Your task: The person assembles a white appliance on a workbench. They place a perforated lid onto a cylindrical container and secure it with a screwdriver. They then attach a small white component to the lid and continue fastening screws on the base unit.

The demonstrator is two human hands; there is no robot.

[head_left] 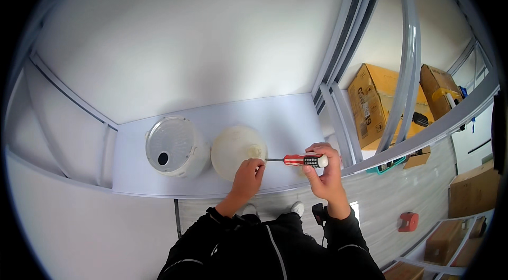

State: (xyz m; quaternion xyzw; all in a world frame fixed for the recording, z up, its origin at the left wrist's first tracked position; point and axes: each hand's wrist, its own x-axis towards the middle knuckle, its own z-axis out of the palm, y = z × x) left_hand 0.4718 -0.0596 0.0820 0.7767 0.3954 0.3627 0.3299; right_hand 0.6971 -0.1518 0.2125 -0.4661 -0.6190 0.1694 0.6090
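A screwdriver (306,160) with a red, white and black handle lies level in my right hand (329,177), thumb and fingers around the handle's end. Its metal shaft points left, and the tip reaches my left hand (247,178). The left fingers are pinched together at the near right edge of a round, whitish, translucent plastic piece (228,147). What they hold, if anything, is hidden. A pale raised round part (256,151) sits on that piece just beyond my left fingertips. Left of it stands a white cylindrical tub (191,159), open at the top, with a dark round hole inside.
The white shelf (288,113) has a grey metal frame, with an upright post (338,116) at right. Beyond it are cardboard boxes (389,102). A red stool (408,222) stands on the floor at right, near shelves with more boxes (443,240).
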